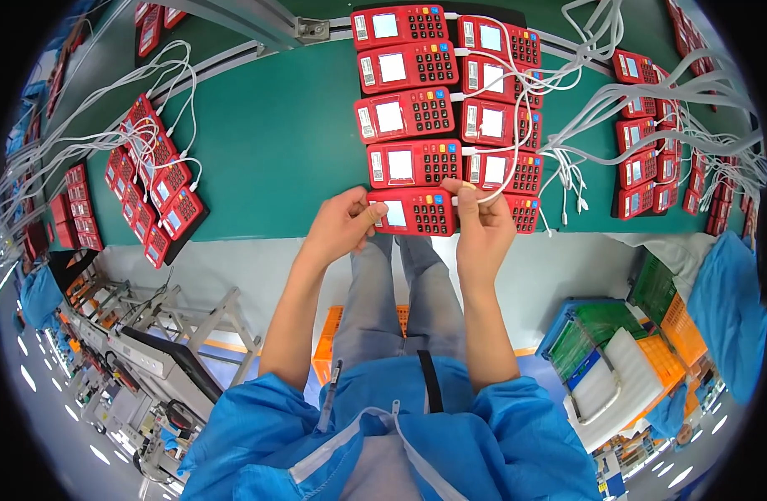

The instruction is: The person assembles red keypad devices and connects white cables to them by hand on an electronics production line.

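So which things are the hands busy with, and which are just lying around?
In use:
- left hand holding the nearest red keypad terminal
- right hand pinching a white cable

Lying about:
- red terminals on the left
- red terminals on the right
- coloured crates

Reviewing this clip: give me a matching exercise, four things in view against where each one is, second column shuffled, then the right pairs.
Things:
1. left hand
2. right hand
3. white cable
4. plastic crates

Places:
A. pinched in fingers at the terminal's right end
B. on the floor, lower right
C. gripping the left end of the nearest red terminal
D. at the terminal's right end, holding a plug

Pairs: 1-C, 2-D, 3-A, 4-B
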`<state>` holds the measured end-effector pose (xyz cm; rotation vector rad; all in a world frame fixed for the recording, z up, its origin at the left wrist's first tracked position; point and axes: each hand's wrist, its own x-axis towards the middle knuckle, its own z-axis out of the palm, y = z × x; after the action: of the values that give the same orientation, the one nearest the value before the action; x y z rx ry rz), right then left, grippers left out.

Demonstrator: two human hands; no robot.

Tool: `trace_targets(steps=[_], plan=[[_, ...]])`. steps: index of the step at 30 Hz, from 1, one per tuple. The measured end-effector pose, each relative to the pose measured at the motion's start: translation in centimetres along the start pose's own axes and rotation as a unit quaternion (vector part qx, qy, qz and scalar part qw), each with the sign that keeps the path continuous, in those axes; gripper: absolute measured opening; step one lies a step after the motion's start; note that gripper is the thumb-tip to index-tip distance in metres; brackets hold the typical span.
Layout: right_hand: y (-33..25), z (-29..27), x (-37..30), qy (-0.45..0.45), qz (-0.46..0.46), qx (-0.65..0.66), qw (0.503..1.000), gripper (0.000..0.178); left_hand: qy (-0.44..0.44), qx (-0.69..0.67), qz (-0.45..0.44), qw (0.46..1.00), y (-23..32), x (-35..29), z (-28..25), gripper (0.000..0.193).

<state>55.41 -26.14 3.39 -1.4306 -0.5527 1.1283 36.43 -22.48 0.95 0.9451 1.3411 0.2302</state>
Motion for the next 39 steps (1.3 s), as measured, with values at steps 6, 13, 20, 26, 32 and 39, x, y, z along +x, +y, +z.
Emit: trace_targets(steps=[6,13,20,26,32,39], plan=[[0.5,-0.3,0.7,0.043,0.062,0.073,0.994,0.019,0.013,0.005,0.008,1.000,0.2,0.1,0.6,0.036],[-6.1,-3.4,-0.7,0.166,-0.104,-0.308,0.931,0.055,0.205,0.141,0.060,0.967,-1.7,-1.6,-0.3,0.043],[-11.5,-6.0,5.5,0.003,-0.310,-0.373,0.874,0.020,0.179,0.110,0.372,0.904,12.1,-4.1,7.9,0.083],[-11.9,-9.6,-5.8,-0.059,-0.192,-0.276,0.940,0.013,-0.094,-0.069,0.364,0.924,27.7,-7.7,17.3,0.062],[-10.3,-14.7,-14.8,-0.127,-0.038,-0.166,0.977,0.026,-0.145,-0.038,0.447,0.882,39.6,-12.6,20.5,0.066],[-10.8,-16.9,-10.9,-0.261,0.295,0.134,0.909,0.027,0.023,0.226,0.575,0.786,29.2,-6.3,18.0,0.060]])
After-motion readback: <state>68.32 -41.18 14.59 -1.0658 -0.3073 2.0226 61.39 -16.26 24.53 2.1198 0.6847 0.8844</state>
